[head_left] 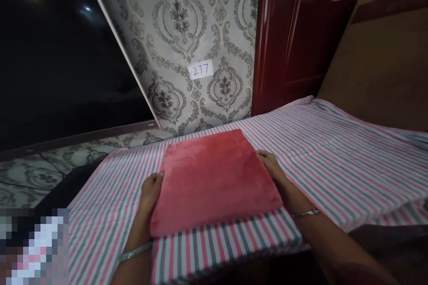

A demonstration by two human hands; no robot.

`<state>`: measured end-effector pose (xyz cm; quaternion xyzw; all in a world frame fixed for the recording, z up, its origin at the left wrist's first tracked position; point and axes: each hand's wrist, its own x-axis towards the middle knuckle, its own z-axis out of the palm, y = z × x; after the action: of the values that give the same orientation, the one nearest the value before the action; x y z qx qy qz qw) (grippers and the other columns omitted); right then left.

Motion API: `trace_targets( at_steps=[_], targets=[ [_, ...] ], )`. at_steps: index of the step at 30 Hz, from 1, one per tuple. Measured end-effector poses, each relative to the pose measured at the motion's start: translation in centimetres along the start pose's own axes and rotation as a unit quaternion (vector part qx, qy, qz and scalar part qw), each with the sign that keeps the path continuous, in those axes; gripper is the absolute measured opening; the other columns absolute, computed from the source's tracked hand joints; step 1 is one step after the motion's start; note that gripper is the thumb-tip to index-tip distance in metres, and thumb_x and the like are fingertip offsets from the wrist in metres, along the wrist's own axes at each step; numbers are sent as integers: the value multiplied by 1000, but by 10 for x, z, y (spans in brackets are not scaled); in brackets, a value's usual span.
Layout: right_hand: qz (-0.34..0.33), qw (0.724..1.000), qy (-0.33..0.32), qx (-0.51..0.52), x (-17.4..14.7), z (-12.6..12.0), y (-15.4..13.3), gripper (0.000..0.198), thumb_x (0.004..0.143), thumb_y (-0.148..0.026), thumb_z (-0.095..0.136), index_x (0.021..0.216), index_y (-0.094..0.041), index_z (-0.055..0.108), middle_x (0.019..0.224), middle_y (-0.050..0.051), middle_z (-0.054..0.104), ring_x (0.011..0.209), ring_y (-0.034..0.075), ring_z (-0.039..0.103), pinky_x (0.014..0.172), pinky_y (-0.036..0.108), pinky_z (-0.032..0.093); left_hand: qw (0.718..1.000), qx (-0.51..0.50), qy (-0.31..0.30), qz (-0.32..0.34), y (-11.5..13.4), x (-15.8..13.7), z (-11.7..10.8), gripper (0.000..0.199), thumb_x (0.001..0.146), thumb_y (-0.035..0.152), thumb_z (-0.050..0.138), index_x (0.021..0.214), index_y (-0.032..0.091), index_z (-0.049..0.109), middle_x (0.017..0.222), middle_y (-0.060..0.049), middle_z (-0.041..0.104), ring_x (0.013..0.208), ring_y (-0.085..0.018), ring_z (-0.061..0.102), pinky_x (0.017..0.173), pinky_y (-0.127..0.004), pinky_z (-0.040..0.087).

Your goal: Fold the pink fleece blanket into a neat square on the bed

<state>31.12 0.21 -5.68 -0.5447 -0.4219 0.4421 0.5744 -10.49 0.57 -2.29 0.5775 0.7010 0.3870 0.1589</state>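
A flat, square pink plush cushion lies on the striped cloth, close to its front edge. My left hand grips the cushion's left edge, with its fingers curled and the thumb at the rim. On the opposite side my right hand has hold of the right edge, its fingertips partly hidden by the plush. Whatever lies beneath the cushion is out of sight. A pale bangle circles the left wrist, and a thin silver bracelet is on the right.
Behind the cloth rises a patterned wall with a paper label reading 277. A large dark screen leans at the left. Dark red wood panelling and a brown board stand at the right.
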Motion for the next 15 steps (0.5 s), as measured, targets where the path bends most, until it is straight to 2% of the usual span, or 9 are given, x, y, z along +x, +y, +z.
trace_targets(
  at_steps=[3,7,9,11,15],
  targets=[
    [8,1000,-20,20,0,3,0,51,49,-64,80,69,-23,57,60,0,60,57,17,54,57,30,45,999,-26,-35,-26,0,0,1,56,67,78,52,54,24,48,53,2,44,61,-18,46,58,-30,36],
    [13,999,-40,28,12,4,-10,49,49,-57,84,74,-20,63,71,4,70,66,19,62,61,29,49,988,-94,-96,-81,8,9,-4,62,57,81,65,65,20,63,64,-5,64,72,-25,62,67,-33,48],
    [18,998,-51,23,21,6,-17,45,51,-53,85,73,-20,65,72,4,71,66,19,63,62,29,51,984,-106,-110,-97,14,22,-6,63,56,80,69,69,18,67,69,-8,70,77,-29,66,70,-36,51],
    [30,997,-64,11,33,10,-23,41,51,-48,87,71,-20,66,70,4,71,65,21,64,63,31,52,988,-72,-102,-87,23,40,-6,62,59,78,68,68,17,67,68,-10,71,77,-30,68,68,-37,51],
    [53,996,-66,-25,57,24,-33,33,50,-37,89,64,-19,64,62,5,68,66,23,64,64,32,52,992,60,-89,-66,44,80,2,52,74,68,63,61,18,65,72,-15,73,81,-34,71,68,-38,50]
  ],
)
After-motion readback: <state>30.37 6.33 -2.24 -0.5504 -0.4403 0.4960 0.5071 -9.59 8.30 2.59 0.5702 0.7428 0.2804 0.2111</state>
